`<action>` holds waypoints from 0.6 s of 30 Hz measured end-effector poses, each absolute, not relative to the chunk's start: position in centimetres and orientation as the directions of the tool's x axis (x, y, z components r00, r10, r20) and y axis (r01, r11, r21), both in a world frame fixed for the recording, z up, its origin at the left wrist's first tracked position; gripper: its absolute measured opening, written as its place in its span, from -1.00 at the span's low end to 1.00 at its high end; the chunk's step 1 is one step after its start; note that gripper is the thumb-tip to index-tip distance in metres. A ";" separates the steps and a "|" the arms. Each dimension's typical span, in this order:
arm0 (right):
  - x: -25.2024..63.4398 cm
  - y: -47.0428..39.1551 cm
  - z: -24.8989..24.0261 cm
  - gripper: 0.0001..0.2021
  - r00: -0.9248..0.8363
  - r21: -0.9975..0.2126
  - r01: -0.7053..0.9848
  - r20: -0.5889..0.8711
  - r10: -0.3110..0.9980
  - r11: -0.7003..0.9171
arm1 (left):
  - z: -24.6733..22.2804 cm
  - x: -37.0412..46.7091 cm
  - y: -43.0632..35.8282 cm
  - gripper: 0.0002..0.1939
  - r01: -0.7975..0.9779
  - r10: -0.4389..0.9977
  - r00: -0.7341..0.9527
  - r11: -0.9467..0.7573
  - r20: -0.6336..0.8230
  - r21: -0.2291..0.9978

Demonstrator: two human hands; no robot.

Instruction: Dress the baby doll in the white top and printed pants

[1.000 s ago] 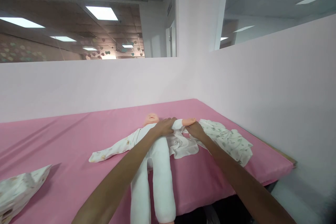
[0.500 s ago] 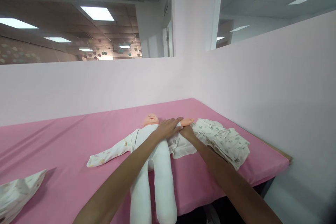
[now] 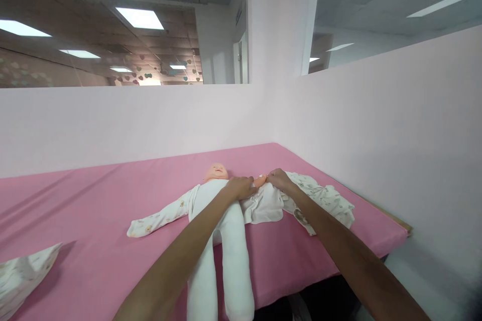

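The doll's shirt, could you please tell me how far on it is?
Done: one patterned sleeve is on the doll. In hand: the left hand holds its other arm; the right hand is at that arm's tip. Apparently left: that arm's sleeve and the shirt front, spread open beside the body.

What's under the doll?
The pink sheet shows around the doll. A white cloth spreads out beside its torso. Whether that cloth runs beneath can't be seen: the body and the left hand cover it.
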State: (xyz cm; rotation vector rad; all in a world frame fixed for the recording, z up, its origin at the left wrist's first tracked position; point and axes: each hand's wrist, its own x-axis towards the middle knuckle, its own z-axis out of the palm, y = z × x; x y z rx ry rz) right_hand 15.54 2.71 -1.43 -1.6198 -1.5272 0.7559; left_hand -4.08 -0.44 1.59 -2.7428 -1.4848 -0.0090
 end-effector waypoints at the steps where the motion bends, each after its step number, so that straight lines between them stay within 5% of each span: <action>1: 15.7 2.7 -1.2 -0.85 0.106 -0.813 0.582 0.089 0.990 0.011 | 1.5 -3.9 -0.5 -0.55 0.840 0.840 0.543 -0.543 0.006 -0.025; 10: 14.6 2.1 -0.1 -0.96 0.178 -0.592 0.806 0.198 0.964 -0.027 | 0.7 -3.1 -0.8 -0.59 0.833 0.835 0.548 -0.550 -0.050 -0.054; 18: 10.3 -2.3 0.2 -0.90 -0.014 -0.581 0.783 0.344 0.939 0.224 | 0.1 -2.8 -0.1 -0.70 0.867 0.867 0.498 -0.498 0.002 -0.021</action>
